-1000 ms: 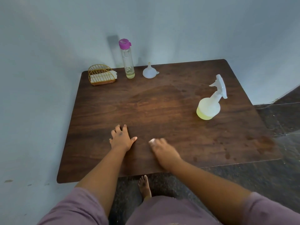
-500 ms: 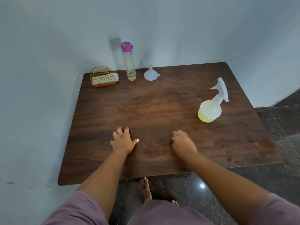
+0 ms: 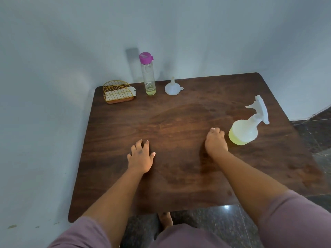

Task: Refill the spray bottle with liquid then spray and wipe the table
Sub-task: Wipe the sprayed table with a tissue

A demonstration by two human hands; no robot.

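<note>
Spray bottle (image 3: 244, 131), translucent white with pale yellow liquid in its round base, stands upright on the dark wooden table (image 3: 179, 185) at about three o'clock, trigger head pointing left. Just beside it, at its eight o'clock, the right hand (image 3: 215, 141) rests on the tabletop with fingers curled over something white, barely visible at the fingertips; what it is cannot be told. The left hand (image 3: 141, 157) lies flat on the table near six o'clock, fingers spread and straight. Along the far edge, from eleven to twelve o'clock, stand a yellow wire napkin holder (image 3: 118, 92), a tall clear bottle (image 3: 149, 76) with a purple cap, and a white funnel (image 3: 172, 88) resting mouth down.
</note>
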